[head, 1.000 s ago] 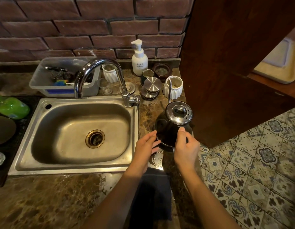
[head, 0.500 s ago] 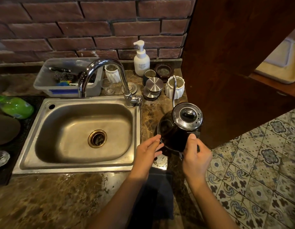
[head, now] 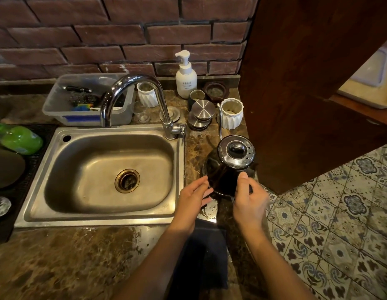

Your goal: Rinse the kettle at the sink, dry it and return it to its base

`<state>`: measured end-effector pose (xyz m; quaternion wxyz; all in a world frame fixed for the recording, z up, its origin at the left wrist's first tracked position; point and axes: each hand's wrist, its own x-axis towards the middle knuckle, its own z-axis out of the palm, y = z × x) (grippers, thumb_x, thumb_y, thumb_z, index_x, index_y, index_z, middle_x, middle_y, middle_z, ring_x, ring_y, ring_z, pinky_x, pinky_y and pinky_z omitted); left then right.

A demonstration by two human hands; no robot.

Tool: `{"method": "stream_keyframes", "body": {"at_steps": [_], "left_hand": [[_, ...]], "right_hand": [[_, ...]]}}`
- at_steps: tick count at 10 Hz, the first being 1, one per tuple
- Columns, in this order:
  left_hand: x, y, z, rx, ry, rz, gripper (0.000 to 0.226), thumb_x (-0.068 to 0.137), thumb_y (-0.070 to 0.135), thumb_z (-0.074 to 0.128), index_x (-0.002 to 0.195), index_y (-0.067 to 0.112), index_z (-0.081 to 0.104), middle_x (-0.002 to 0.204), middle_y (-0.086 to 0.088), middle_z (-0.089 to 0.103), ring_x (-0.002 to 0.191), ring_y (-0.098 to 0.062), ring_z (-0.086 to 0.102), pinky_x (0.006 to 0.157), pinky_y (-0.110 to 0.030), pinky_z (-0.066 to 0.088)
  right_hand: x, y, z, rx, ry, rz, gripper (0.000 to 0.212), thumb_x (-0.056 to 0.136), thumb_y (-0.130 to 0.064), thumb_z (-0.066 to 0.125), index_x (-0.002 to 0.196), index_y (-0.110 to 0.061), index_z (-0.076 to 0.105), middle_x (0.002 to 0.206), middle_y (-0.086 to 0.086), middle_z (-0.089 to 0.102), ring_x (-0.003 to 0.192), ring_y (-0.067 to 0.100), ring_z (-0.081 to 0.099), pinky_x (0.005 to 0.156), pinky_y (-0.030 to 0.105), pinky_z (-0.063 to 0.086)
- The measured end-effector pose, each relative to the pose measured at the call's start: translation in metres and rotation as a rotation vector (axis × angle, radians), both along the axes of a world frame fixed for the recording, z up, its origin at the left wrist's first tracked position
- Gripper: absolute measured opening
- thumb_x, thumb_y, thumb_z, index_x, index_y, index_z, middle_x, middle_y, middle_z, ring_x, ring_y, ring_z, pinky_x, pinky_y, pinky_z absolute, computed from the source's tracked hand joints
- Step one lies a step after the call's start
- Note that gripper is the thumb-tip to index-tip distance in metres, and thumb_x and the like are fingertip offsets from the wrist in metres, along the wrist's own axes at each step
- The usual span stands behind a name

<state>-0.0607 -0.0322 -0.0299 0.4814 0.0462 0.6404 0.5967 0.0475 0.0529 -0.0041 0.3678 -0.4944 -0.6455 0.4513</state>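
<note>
A black gooseneck kettle point(head: 222, 174) with a shiny steel lid point(head: 235, 153) is at the counter's right end, just right of the steel sink point(head: 36, 204). Its thin spout point(head: 219, 120) points away from me. My right hand point(head: 250, 202) grips the handle on the kettle's near side, thumb on top. My left hand point(head: 193, 199) is open, fingertips at the kettle's lower left side. Whether a base lies under the kettle is hidden. A dark cloth point(head: 201, 252) lies on the counter beneath my forearms.
A chrome tap point(head: 160, 98) arches over the sink. Behind the kettle stand steel lids point(head: 202, 111), a white ribbed cup point(head: 231, 113) and a soap pump bottle point(head: 185, 79). A plastic tub point(head: 58, 105) sits back left. A wooden panel point(head: 296, 105) rises close on the right, with tiled floor point(head: 339, 234) below it.
The kettle was raised and tilted toward me half a second ago; now it sits lower and more upright. Both hands stay at its near side.
</note>
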Motion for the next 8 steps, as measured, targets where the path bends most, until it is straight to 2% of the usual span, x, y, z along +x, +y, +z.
{"method": "stream_keyframes", "body": {"at_steps": [1, 2, 4, 5, 6, 7, 8], "left_hand": [[-0.002, 0.005, -0.003, -0.016, -0.018, -0.014, 0.041, 0.102, 0.027, 0.059, 0.142, 0.017, 0.056, 0.137, -0.006, 0.065, 0.117, -0.013, 0.068, 0.101, -0.035, 0.055], [-0.003, 0.011, -0.005, -0.029, -0.018, -0.019, 0.043, 0.102, 0.025, 0.059, 0.144, 0.017, 0.054, 0.139, -0.007, 0.064, 0.118, -0.014, 0.067, 0.102, -0.036, 0.055], [-0.004, 0.014, -0.012, -0.038, -0.037, 0.01, 0.038, 0.103, 0.022, 0.057, 0.141, 0.019, 0.057, 0.14, -0.007, 0.063, 0.119, -0.017, 0.067, 0.103, -0.04, 0.054], [-0.005, 0.014, -0.014, -0.042, -0.025, 0.005, 0.036, 0.103, 0.022, 0.057, 0.139, 0.02, 0.058, 0.139, -0.007, 0.064, 0.118, -0.016, 0.067, 0.103, -0.041, 0.054], [-0.006, 0.015, -0.009, -0.074, 0.007, -0.016, 0.036, 0.103, 0.024, 0.058, 0.138, 0.021, 0.059, 0.137, -0.007, 0.065, 0.118, -0.016, 0.067, 0.102, -0.039, 0.055], [-0.01, 0.01, -0.003, -0.11, 0.131, -0.049, 0.037, 0.101, 0.03, 0.059, 0.138, 0.024, 0.06, 0.137, -0.004, 0.065, 0.118, -0.015, 0.065, 0.101, -0.04, 0.055], [-0.023, -0.005, 0.015, -0.175, 0.399, -0.075, 0.043, 0.099, 0.042, 0.059, 0.14, 0.028, 0.059, 0.138, -0.001, 0.065, 0.118, -0.016, 0.064, 0.096, -0.029, 0.054]], "right_hand": [[0.0, 0.001, -0.007, 0.009, -0.013, -0.002, 0.05, 0.095, -0.048, 0.046, 0.053, -0.021, 0.046, 0.048, -0.004, 0.04, 0.046, 0.008, 0.035, 0.046, 0.031, 0.027], [-0.003, 0.005, -0.012, -0.023, -0.038, -0.011, 0.055, 0.096, -0.048, 0.046, 0.056, -0.009, 0.048, 0.051, 0.003, 0.043, 0.049, 0.015, 0.037, 0.048, 0.044, 0.033], [-0.002, 0.007, -0.018, -0.033, -0.01, -0.01, 0.055, 0.096, -0.048, 0.046, 0.059, -0.009, 0.05, 0.052, 0.0, 0.045, 0.05, 0.015, 0.039, 0.05, 0.036, 0.031], [-0.003, 0.007, -0.017, -0.042, -0.023, -0.012, 0.057, 0.094, -0.052, 0.044, 0.062, -0.006, 0.053, 0.054, 0.006, 0.048, 0.053, 0.018, 0.042, 0.053, 0.037, 0.034], [-0.003, 0.006, -0.013, -0.031, -0.073, -0.015, 0.053, 0.093, -0.058, 0.041, 0.067, -0.014, 0.055, 0.059, 0.011, 0.054, 0.055, 0.018, 0.048, 0.055, 0.041, 0.043], [0.001, 0.004, -0.005, -0.028, -0.147, -0.021, 0.032, 0.089, -0.061, 0.045, 0.088, -0.03, 0.052, 0.082, -0.003, 0.061, 0.077, 0.019, 0.062, 0.069, 0.045, 0.055], [0.005, 0.005, 0.011, 0.132, -0.286, -0.06, 0.042, 0.086, -0.057, 0.054, 0.114, -0.027, 0.046, 0.112, -0.003, 0.052, 0.106, 0.022, 0.053, 0.097, 0.043, 0.046]]}}
